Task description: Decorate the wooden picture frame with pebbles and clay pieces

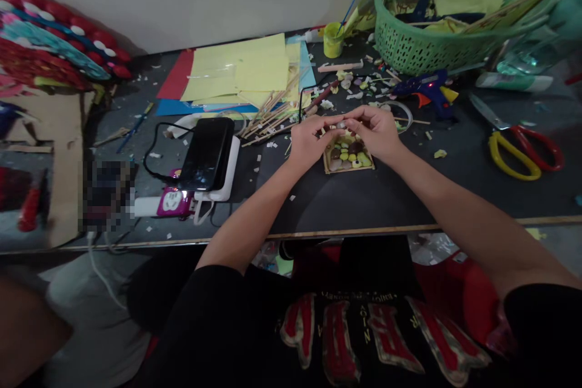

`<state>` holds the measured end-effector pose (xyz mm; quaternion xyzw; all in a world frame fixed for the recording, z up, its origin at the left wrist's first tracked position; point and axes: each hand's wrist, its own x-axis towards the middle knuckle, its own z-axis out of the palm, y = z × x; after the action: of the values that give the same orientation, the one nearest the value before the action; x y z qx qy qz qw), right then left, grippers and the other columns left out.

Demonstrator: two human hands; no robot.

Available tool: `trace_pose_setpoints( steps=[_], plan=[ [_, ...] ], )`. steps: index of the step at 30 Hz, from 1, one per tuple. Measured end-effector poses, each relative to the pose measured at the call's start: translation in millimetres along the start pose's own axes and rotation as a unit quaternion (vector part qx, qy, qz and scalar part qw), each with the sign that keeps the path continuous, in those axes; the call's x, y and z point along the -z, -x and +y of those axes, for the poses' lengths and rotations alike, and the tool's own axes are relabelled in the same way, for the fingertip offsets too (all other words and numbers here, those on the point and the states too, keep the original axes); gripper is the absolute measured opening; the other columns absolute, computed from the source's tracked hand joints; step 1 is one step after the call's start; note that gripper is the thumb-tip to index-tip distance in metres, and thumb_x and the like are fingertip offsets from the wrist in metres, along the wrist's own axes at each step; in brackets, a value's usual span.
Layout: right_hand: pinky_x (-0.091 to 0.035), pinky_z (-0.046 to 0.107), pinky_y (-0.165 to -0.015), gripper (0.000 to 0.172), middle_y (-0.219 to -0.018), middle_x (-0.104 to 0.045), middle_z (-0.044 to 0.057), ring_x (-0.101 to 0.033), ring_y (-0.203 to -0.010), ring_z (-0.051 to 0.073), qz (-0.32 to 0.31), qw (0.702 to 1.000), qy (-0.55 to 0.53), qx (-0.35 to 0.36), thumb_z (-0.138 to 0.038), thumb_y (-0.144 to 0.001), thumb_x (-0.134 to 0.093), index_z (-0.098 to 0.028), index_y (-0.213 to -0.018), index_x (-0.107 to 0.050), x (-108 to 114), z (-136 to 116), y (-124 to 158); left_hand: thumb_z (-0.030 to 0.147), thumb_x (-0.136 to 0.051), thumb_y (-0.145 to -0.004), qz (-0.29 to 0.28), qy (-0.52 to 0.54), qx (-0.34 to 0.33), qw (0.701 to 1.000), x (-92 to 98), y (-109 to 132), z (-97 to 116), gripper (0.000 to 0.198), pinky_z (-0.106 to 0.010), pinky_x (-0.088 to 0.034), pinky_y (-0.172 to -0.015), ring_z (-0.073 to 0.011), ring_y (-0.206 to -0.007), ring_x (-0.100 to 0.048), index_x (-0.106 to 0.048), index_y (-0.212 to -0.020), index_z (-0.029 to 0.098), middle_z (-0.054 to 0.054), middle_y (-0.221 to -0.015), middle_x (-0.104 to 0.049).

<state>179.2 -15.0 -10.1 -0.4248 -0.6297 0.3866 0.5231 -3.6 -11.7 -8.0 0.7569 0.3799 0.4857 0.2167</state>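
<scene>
A small square frame (349, 169) with stick edges lies on the dark table, filled with yellow, brown and pale pebbles (345, 154). Over its far edge my two hands meet, fingertips together. My left hand (313, 138) is closed, its thumb and fingers pinched at a small pale piece (341, 125). From the other side my right hand (373, 131) pinches at the same small piece, also closed. My fingers cover the frame's far part and most of the piece.
Right: blue glue gun (430, 90), open scissors (516, 148), green basket (422, 48). Behind: yellow paint jar (333, 42), loose pebbles, coloured paper (236, 73), thin sticks (273, 112). Left: black phone (207, 154) with cables, cardboard (66, 176). Another person's arm shows at lower left.
</scene>
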Motion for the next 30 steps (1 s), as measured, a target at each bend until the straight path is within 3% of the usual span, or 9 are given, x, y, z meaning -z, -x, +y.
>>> trace_pose_setpoints(
  steps=[4, 7, 13, 18, 23, 27, 30],
  plan=[
    [-0.058, 0.031, -0.066, 0.047, -0.089, -0.075, 0.002, -0.068, -0.074, 0.015, -0.024, 0.999, -0.027, 0.012, -0.058, -0.073, -0.075, -0.026, -0.108, -0.071, -0.7, 0.5, 0.9, 0.043, -0.076, -0.078, 0.033, 0.090, 0.051, 0.994, -0.7, -3.1, -2.5, 0.028, -0.022, -0.048, -0.061, -0.0087, -0.066, -0.062, -0.077, -0.097, 0.022, -0.001, -0.085, -0.076],
    [-0.059, 0.030, -0.064, 0.052, -0.089, -0.074, 0.001, -0.067, -0.072, 0.014, -0.025, 0.999, -0.012, 0.027, -0.055, -0.074, -0.076, -0.030, -0.118, -0.068, -1.8, 1.5, 3.1, 0.049, -0.077, -0.075, 0.024, 0.146, 0.089, 0.985, -3.6, -4.3, -7.1, 0.035, -0.022, -0.049, -0.061, -0.0084, -0.065, -0.063, -0.077, -0.097, 0.022, -0.001, -0.084, -0.076],
    [-0.058, 0.033, -0.072, 0.039, -0.095, -0.073, 0.002, -0.067, -0.081, 0.015, 0.025, 0.994, 0.025, 0.106, -0.054, -0.077, -0.073, -0.031, -0.108, -0.075, -0.1, -4.8, 2.3, 0.053, -0.070, -0.082, -0.009, 0.221, 0.100, 0.970, -8.6, -3.1, -12.4, 0.033, -0.036, -0.058, -0.089, -0.0154, -0.092, -0.072, -0.076, -0.102, 0.028, -0.001, -0.108, -0.076],
    [-0.057, 0.034, -0.073, 0.038, -0.097, -0.073, 0.003, -0.066, -0.081, 0.016, 0.035, 0.993, 0.050, 0.104, -0.057, -0.077, -0.072, -0.031, -0.105, -0.076, -0.2, -6.7, 1.2, 0.051, -0.073, -0.079, -0.004, 0.250, 0.142, 0.958, -9.8, -2.0, -8.9, 0.033, -0.042, -0.059, -0.092, -0.0176, -0.092, -0.073, -0.076, -0.102, 0.028, -0.001, -0.107, -0.077],
    [-0.056, 0.033, -0.072, 0.036, -0.095, -0.073, 0.002, -0.066, -0.078, 0.015, 0.024, 0.991, 0.054, 0.117, -0.055, -0.078, -0.073, -0.030, -0.104, -0.076, -0.1, -5.5, 1.3, 0.051, -0.077, -0.075, -0.010, 0.289, 0.191, 0.938, -10.0, -2.1, -0.6, 0.040, -0.040, -0.060, -0.086, -0.0189, -0.088, -0.074, -0.075, -0.103, 0.022, -0.004, -0.100, -0.078],
    [-0.057, 0.033, -0.074, 0.030, -0.097, -0.074, 0.003, -0.068, -0.090, 0.018, 0.023, 0.990, 0.041, 0.131, -0.048, -0.077, -0.076, -0.029, -0.100, -0.076, 1.0, -5.1, 0.6, 0.054, -0.079, -0.070, -0.021, 0.310, 0.206, 0.928, -8.8, -3.7, 3.8, 0.045, -0.036, -0.060, -0.083, -0.0181, -0.084, -0.073, -0.075, -0.099, 0.019, -0.004, -0.094, -0.078],
    [-0.058, 0.034, -0.080, 0.031, -0.105, -0.074, 0.003, -0.069, -0.101, 0.020, 0.025, 0.993, 0.018, 0.110, -0.048, -0.075, -0.078, -0.027, -0.097, -0.076, 0.4, -3.5, 0.6, 0.055, -0.080, -0.070, -0.026, 0.320, 0.215, 0.922, -8.6, -4.9, 2.7, 0.055, -0.035, -0.059, -0.085, -0.0183, -0.090, -0.073, -0.070, -0.111, 0.021, -0.004, -0.099, -0.077]
  ],
)
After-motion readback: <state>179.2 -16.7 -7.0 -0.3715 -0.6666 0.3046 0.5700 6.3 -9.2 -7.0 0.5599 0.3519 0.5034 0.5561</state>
